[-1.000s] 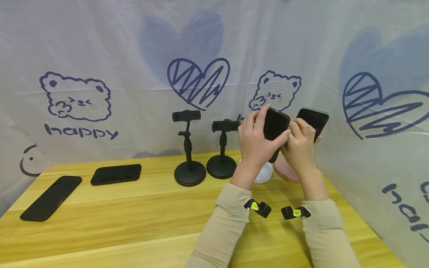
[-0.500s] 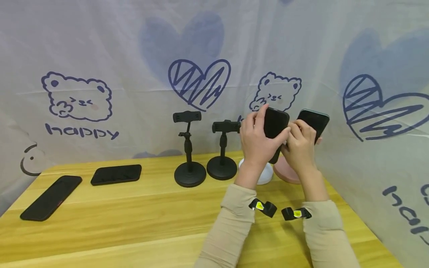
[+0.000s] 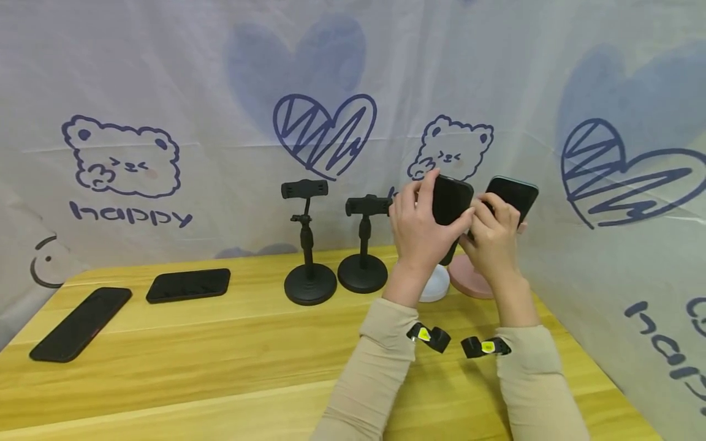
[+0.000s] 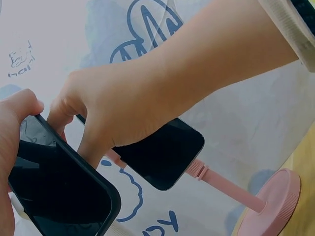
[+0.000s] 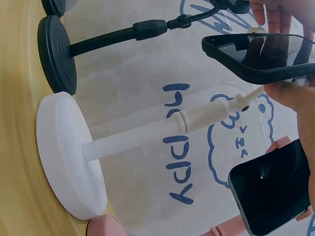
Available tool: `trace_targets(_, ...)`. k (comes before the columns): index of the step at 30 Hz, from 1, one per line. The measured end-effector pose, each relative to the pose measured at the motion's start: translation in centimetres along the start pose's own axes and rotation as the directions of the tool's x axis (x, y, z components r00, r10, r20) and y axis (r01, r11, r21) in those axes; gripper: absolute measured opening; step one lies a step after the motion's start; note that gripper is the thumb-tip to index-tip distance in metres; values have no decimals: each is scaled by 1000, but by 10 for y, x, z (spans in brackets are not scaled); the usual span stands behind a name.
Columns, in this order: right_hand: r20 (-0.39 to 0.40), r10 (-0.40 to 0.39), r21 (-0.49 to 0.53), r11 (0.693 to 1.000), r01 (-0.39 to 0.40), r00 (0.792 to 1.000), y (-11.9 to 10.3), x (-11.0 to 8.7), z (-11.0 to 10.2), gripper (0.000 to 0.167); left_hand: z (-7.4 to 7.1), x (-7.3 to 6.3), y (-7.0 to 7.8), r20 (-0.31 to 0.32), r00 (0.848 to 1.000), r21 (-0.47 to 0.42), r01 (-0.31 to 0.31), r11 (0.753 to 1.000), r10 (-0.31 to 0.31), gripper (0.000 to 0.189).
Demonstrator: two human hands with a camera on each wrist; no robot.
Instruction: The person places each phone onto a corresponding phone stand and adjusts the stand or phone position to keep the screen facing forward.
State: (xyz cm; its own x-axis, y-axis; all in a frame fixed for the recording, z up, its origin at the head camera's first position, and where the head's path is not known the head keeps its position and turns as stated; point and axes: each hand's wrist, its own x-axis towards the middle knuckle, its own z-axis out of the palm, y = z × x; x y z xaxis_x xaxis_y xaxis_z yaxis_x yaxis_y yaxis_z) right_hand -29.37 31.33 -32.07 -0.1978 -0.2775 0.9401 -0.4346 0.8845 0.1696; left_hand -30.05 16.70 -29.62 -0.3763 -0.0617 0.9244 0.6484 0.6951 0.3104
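My left hand [image 3: 419,233] grips a black phone [image 3: 452,201], thumb and fingers on its opposite edges, above the white phone stand [image 5: 133,140]. In the right wrist view the white neck runs up to that phone. My right hand [image 3: 493,239] has its fingers curled at the phone's right edge, by the head of the white stand; that phone hides the fingertips in the left wrist view [image 4: 64,187]. Behind the right hand, a second phone [image 3: 514,195] with a pale green edge sits tilted in the pink phone stand [image 4: 231,189].
Two black phone stands, one taller [image 3: 309,245] and one shorter [image 3: 364,245], stand left of the hands. Two more black phones lie flat on the wooden table [image 3: 220,355], one at the far left [image 3: 83,324], one beside it [image 3: 189,285]. A printed cloth [image 3: 220,73] hangs behind.
Both hands hold nearly the same place and grip. The left forearm shifts slightly; the head view tilts a little.
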Motion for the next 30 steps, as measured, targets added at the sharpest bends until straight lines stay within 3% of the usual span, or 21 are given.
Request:
trace_targets(16,-68,-51,17,998,52,996,1,2,6,19,3,-1,-1,-31,999,60,39,997,-37,73)
trace_targets(24,-118,-74,41,996,79,990,1,0,7,46,3,-4,0,-64,996,117,67,991,-60,72)
trace_targets(30,-142,-68,51,996,76,987,2,1,5,47,3,-4,1,-77,996,115,62,991,-53,72)
